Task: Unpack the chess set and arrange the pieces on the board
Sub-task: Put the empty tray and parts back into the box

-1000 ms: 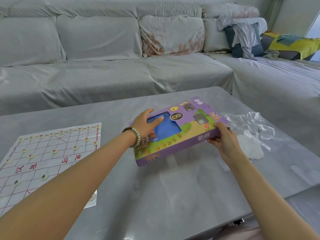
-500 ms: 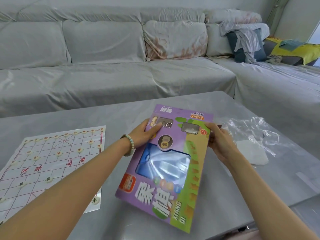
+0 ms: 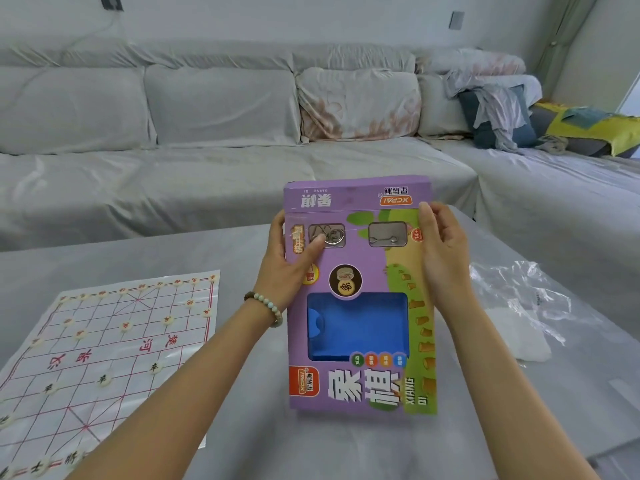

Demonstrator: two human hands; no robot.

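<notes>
The box (image 3: 360, 306) is held on end over the middle of the table (image 3: 242, 427). With both grips near its upper end, a hard tug at the top flap (image 3: 356, 195) could tip it and spill loose pieces toward the board (image 3: 104, 358) at the table's left edge. The left hand (image 3: 287, 268) clamps the box's left edge with its thumb across the front, while the right hand (image 3: 443, 258) holds the right edge near the top corner, though how far its fingers wrap behind is hidden.
</notes>
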